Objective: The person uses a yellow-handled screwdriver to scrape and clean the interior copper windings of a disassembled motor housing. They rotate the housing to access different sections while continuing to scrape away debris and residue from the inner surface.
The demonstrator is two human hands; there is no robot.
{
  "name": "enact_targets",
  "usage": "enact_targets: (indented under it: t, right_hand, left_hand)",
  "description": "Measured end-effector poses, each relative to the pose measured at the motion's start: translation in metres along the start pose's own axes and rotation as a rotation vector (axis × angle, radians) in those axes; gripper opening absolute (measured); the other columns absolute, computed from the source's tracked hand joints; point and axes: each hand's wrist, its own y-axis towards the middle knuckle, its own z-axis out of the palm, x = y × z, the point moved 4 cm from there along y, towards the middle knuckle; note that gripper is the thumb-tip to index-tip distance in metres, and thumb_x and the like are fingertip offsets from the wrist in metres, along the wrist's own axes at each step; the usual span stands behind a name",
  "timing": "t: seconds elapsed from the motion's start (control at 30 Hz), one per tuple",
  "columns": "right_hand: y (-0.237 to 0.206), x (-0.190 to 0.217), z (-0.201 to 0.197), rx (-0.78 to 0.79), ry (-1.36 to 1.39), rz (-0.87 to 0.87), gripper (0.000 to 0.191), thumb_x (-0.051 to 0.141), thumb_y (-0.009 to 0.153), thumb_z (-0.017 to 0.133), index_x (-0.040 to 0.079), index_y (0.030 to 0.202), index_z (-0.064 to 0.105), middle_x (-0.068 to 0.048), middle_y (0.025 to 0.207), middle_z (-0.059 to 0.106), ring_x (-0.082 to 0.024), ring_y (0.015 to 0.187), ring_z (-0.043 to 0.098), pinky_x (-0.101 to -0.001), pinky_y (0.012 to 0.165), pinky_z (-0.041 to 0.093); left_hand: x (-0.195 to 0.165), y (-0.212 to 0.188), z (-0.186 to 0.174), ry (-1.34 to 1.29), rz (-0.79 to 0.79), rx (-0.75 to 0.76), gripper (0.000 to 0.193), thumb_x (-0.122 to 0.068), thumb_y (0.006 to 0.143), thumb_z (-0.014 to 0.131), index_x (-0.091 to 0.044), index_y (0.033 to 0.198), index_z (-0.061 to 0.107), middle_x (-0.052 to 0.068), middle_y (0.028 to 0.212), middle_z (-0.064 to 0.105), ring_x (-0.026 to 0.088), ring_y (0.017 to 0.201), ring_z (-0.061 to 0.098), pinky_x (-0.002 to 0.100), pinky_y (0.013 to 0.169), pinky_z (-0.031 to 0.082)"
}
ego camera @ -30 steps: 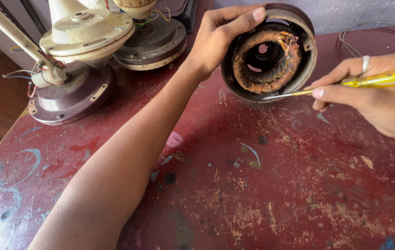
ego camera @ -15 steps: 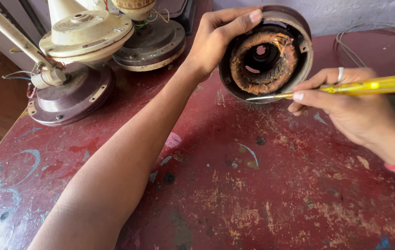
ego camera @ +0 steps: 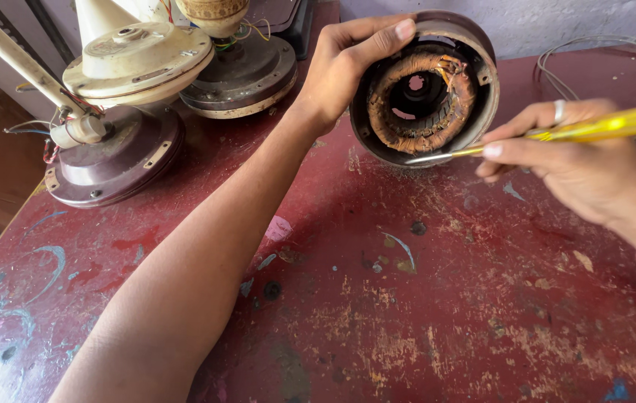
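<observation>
My left hand (ego camera: 344, 71) is closed around the rim of the round dark-metal motor housing (ego camera: 424, 89), thumb over the upper edge and fingers behind it, so that the housing stands tilted on its lower edge on the worn red-painted workbench (ego camera: 437, 298) with its open face toward me. My right hand (ego camera: 579, 168) is closed in a pencil grip on the yellow translucent-handled screwdriver (ego camera: 556, 134); the thin steel tip rests at the lower rim of the housing, just beneath the winding. For clean work here I judge that the housing should be braced firmly against the bench, the tip kept on bare metal and clear of the coil wire, and pressure applied lightly, since a slip would scrape the insulation.

Contents of the housing: a ring of brown copper-wire stator winding (ego camera: 426, 101) fills the shell around an empty central bore; a small knot of coloured leads sits at its upper right.

Left of the housing stand a cream-coloured fan motor cover (ego camera: 135, 60) over a maroon fan motor base (ego camera: 113, 160); another round motor shell (ego camera: 239, 75) lies between them and the housing.
</observation>
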Motion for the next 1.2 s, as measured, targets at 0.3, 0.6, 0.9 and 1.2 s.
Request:
enact_targets:
  t: [0.3,0.6,0.9,1.2]
  right_hand:
    - [0.001,0.004,0.010,0.026,-0.017,0.004,0.013,-0.003,0.095,0.067,-0.010,0.105,0.070,-0.020,0.095,0.073,-0.027,0.086,0.074,-0.0401,0.082,0.063]
    - [0.003,-0.004,-0.004,0.018,-0.063,0.013,0.013,-0.004,0.096,0.066,-0.012,0.106,0.070,-0.024,0.096,0.072,-0.029,0.087,0.073,-0.0403,0.081,0.062]
    - [0.002,0.009,0.005,0.007,-0.101,-0.034,0.014,-0.003,0.096,0.068,-0.013,0.107,0.069,-0.023,0.097,0.072,-0.028,0.086,0.073,-0.0385,0.080,0.062]
    - [0.000,0.009,0.009,-0.002,-0.065,-0.008,0.015,-0.003,0.092,0.069,-0.011,0.105,0.069,-0.022,0.094,0.073,-0.029,0.083,0.075,-0.0401,0.077,0.064]
  left_hand:
    - [-0.002,-0.002,0.000,0.012,-0.012,-0.004,0.049,-0.035,0.094,0.074,0.003,0.125,0.074,0.014,0.110,0.079,0.018,0.103,0.074,0.032,0.096,0.059]
    - [-0.002,-0.001,0.001,0.012,0.009,0.007,0.048,-0.034,0.095,0.074,0.005,0.123,0.074,0.014,0.110,0.079,0.018,0.102,0.073,0.032,0.095,0.058]
    - [-0.002,0.000,0.001,0.009,-0.020,-0.009,0.048,-0.035,0.094,0.074,0.005,0.122,0.076,0.015,0.108,0.080,0.018,0.100,0.074,0.032,0.094,0.059]
    - [-0.002,-0.001,0.003,0.012,0.003,0.004,0.048,-0.034,0.094,0.075,0.004,0.123,0.075,0.015,0.110,0.080,0.019,0.102,0.075,0.032,0.095,0.059]
